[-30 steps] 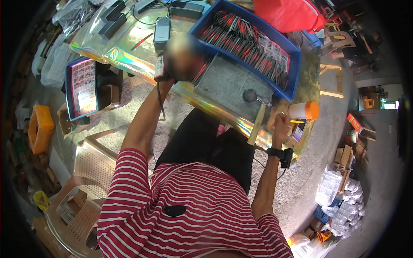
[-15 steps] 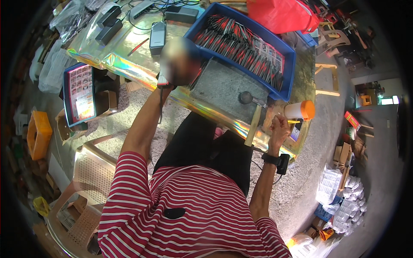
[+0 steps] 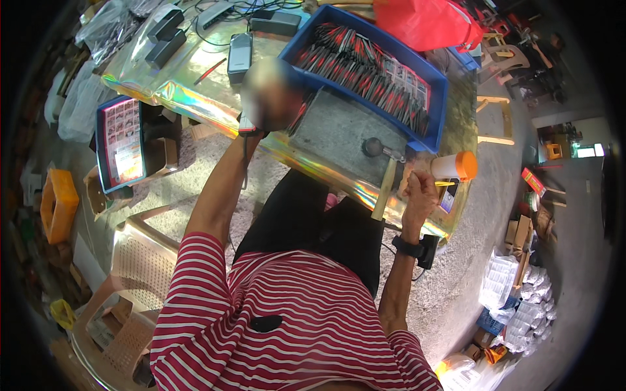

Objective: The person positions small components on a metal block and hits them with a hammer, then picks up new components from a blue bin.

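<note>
My left hand (image 3: 267, 107) is at the table's front edge, left of a grey slab (image 3: 332, 130). A smeared patch covers its fingers, so its grip is hidden. Thin red and black pieces (image 3: 299, 117) show just right of it. My right hand (image 3: 422, 194) hovers by the table's right end with fingertips pinched together; whatever lies between them is too small to make out. Close beside it is a white jar with an orange lid (image 3: 465, 166). A hammer with a rounded dark head (image 3: 373, 147) rests on the slab, its wooden handle (image 3: 385, 189) jutting over the front edge.
Behind the slab a blue crate (image 3: 440, 124) holds many thin black and red pieces. A red bag (image 3: 424, 23) is at the back. Dark boxy devices (image 3: 239, 55) and cables lie to the left. A plastic chair (image 3: 140, 260) stands on the floor at left.
My right hand has shifted slightly left and turned a little, its fingertips still together. My left hand stays about where it was. The hammer and jar have not visibly moved.
</note>
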